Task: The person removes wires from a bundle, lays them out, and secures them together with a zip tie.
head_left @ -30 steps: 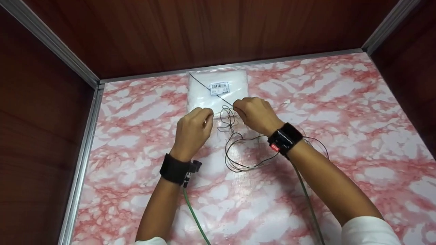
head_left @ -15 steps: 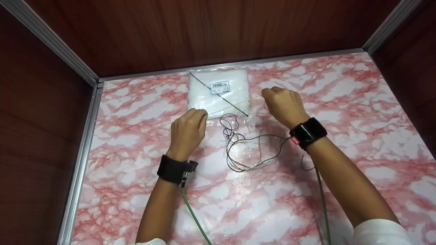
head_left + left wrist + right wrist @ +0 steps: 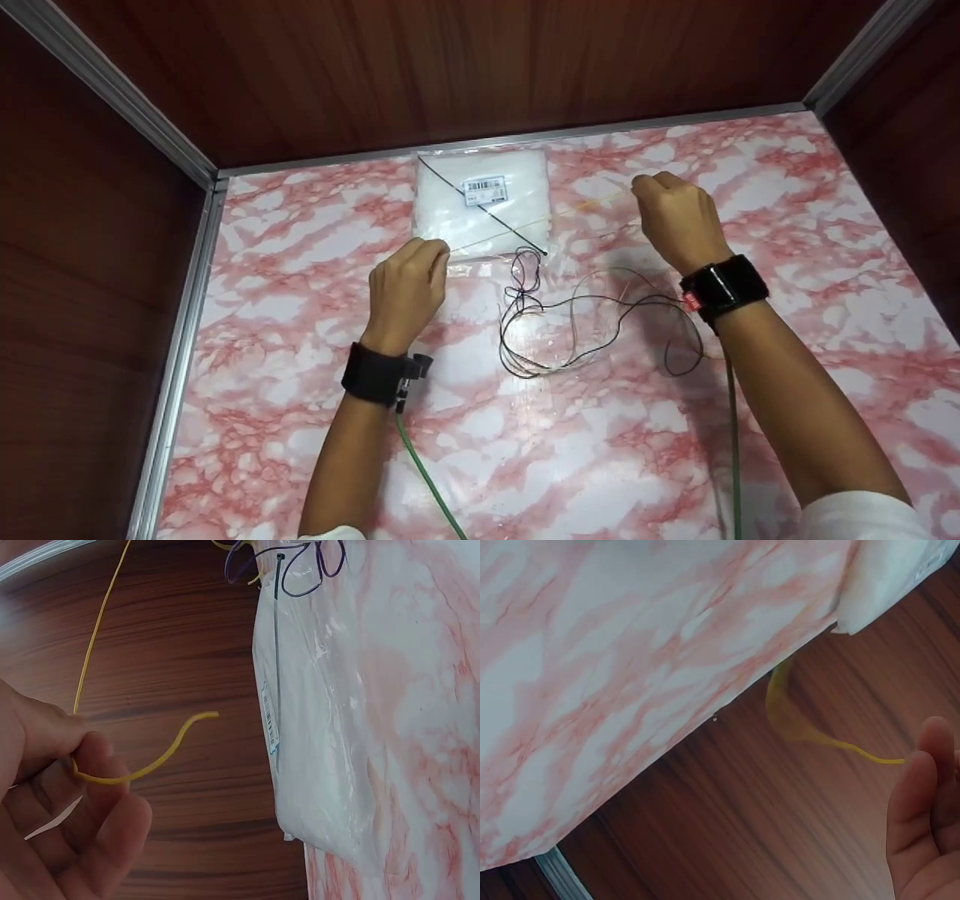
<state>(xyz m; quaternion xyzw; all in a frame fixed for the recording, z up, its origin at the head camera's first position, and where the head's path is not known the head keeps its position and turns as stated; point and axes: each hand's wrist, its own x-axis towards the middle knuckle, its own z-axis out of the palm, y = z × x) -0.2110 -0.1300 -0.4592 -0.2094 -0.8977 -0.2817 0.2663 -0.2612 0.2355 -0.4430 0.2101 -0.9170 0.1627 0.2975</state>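
A thin yellow wire (image 3: 94,637) runs between both hands, passing above the white plastic-wrapped pack (image 3: 442,214). My left hand (image 3: 405,292) pinches it between thumb and finger just in front of the pack; a short loose end curls out past the fingers in the left wrist view. Off to the pack's right, my right hand (image 3: 679,217) pinches the wire too, and a blurred length of it trails from the fingertips in the right wrist view. A black cable tie (image 3: 501,220) lies diagonally over the pack and its barcode label (image 3: 486,192).
A loose tangle of dark and coloured wires (image 3: 523,294) lies on the pink-and-white marbled table (image 3: 480,450), spreading under the right wrist. Wood-grain panels (image 3: 480,75) with metal edging enclose the back and sides. A green cable (image 3: 427,469) trails from the left wristband.
My right hand has moved right and away from me, widening the gap between the hands and drawing the yellow wire out. The cable tie's head end, earlier by the right hand, shows fully. The left hand shifted slightly left.
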